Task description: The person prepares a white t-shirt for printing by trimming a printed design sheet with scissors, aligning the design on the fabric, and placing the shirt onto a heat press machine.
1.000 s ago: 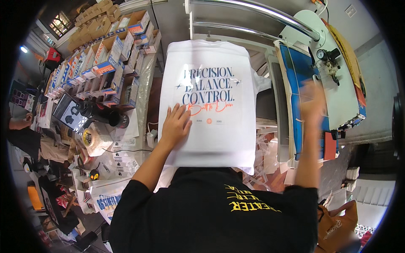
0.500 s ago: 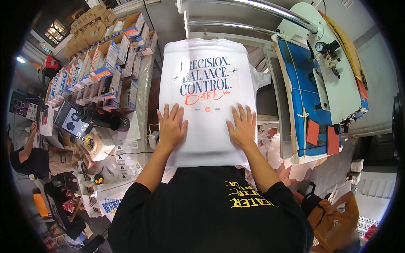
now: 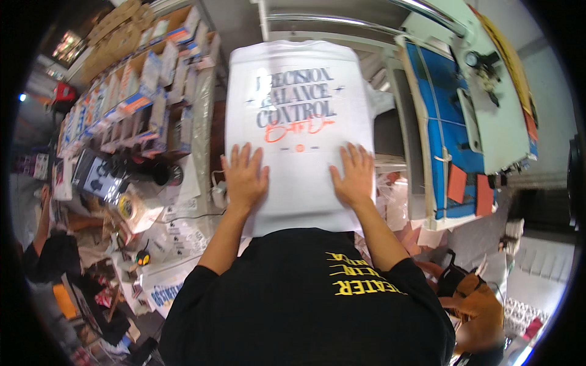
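Observation:
A white T-shirt [image 3: 299,183] lies spread flat on a press platen in front of me, its collar end away from me. Dark blue lettering, an orange script line and a small orange round mark are printed on its upper half. My left hand [image 3: 246,180] rests flat on the shirt's left side, fingers pointing away. On the right side my right hand [image 3: 354,177] lies flat too, its fingers slightly spread. Both hands sit just below the print, level with each other. Neither holds anything.
Right of the shirt stands a press machine [image 3: 500,110] with a blue pad [image 3: 430,116] and a gauge. Metal rails [image 3: 342,19] run beyond the collar. Shelved cardboard boxes [image 3: 137,85], a tablet [image 3: 97,174] and a black bottle [image 3: 143,171] are at left. Other people work on both sides.
The view has tilted and blurred slightly, so the shirt sits a little higher in the picture. Both hands stay flat on the shirt at about the same places.

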{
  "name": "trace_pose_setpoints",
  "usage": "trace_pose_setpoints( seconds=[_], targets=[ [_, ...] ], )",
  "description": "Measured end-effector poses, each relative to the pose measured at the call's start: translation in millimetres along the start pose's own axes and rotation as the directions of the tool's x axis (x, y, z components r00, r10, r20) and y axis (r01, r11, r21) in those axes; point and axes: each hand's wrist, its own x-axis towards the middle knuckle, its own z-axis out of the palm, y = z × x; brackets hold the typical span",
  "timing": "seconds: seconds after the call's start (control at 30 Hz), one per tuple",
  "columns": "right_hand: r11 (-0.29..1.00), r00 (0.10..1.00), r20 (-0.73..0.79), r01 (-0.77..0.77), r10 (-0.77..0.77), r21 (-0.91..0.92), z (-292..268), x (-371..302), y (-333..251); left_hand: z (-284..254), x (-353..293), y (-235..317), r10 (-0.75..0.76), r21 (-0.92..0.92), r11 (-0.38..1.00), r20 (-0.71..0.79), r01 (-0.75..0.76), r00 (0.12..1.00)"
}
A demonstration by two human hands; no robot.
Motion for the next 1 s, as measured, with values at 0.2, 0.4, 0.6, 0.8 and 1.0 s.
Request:
trace_pose_setpoints(
  seconds=[0.2,0.4,0.6,0.8,1.0],
  targets=[
    [1.000,0.999,-0.037,0.021,-0.021,-0.013,-2.0,-1.1,-3.0,-2.2,1.3,-0.3,-0.001,-0.019,1.000,-0.008,0.000,1.000],
    [0.981,0.976,-0.207,-0.021,0.061,0.193,0.8,20.3,25.0,10.4,11.1,-29.7,-0.083,-0.154,0.986,-0.156,0.059,0.984],
    [-0.450,0.838,0.485,-0.343,0.251,0.824,18.3,111.0,102.1,35.4,80.1,-101.8,-0.448,-0.858,0.094,0.417,0.505,0.791],
    [-0.130,0.675,0.709,-0.699,0.205,0.703,-1.7,119.7,97.1,80.6,87.2,-156.2,-0.375,-0.856,-0.174,0.515,0.487,0.771],
    [0.918,0.976,-0.153,-0.085,0.154,0.387,0.0,39.6,78.7,1.5,39.6,-80.6,0.002,-0.319,0.947,-0.100,-0.034,0.995]
  ],
)
